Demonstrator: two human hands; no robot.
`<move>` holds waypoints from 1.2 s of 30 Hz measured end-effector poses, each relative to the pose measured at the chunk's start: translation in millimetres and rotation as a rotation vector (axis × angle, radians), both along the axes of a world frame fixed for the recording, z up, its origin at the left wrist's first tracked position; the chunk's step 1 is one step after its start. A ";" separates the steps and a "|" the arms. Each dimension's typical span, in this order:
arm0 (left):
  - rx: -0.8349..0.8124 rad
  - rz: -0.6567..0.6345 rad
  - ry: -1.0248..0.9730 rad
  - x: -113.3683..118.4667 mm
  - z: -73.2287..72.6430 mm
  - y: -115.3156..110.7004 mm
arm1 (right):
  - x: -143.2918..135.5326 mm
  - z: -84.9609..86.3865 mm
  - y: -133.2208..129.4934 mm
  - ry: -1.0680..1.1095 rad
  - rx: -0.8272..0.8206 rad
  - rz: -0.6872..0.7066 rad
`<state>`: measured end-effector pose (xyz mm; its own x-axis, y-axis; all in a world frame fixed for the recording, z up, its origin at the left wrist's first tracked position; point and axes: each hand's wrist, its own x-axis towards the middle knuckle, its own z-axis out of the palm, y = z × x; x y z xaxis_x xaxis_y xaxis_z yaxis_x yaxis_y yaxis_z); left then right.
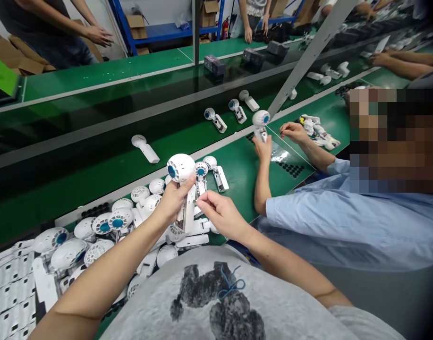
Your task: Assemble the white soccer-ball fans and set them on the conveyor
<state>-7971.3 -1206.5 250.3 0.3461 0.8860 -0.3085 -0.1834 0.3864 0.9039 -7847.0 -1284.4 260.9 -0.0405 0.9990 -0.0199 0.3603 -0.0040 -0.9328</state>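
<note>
My left hand [175, 200] is wrapped around a white handheld fan [181, 167], with its round, vented head and blue centre facing up and to the left. The fan's handle looks open along one side, showing a cavity. Close by the handle's right side is my right hand [219, 212], thumb and fingertips pinched together; a tiny light bit may be between them, too small to name. Just beyond my hands lie two more fans, one with an open handle [220, 178]. A heap of similar white fans [119, 219] spreads under and left of my left forearm.
White handle covers [12, 278] lie in rows at lower left. On the green conveyor belt [96, 165] ahead sit several fans, one of them face down [145, 148]. To the right, a co-worker in a blue sleeve [308, 212] holds another fan [261, 120] beside black round pads [290, 169].
</note>
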 end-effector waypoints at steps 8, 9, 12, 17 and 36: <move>-0.106 -0.090 -0.029 -2.6 8.6 -6.9 | -0.4 3.7 -2.5 -0.149 0.023 0.040; -0.135 -0.142 -0.047 -4.6 10.4 -6.4 | 1.4 4.0 -1.6 -0.184 0.012 0.037; -0.168 -0.254 -0.052 -11.2 13.2 -4.0 | 7.1 0.8 2.0 -0.199 -0.088 0.055; -0.132 -0.189 0.065 -15.8 6.1 -4.5 | 9.4 -9.6 2.5 0.026 -0.162 0.110; -0.096 -0.011 -0.010 -17.5 -21.4 -11.7 | 9.4 -9.1 10.4 -0.036 -0.219 0.198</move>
<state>-7988.9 -1218.2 228.9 0.3588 0.8489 -0.3881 -0.1871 0.4728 0.8611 -7837.6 -1274.0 251.8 -0.2294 0.9436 -0.2386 0.4069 -0.1297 -0.9042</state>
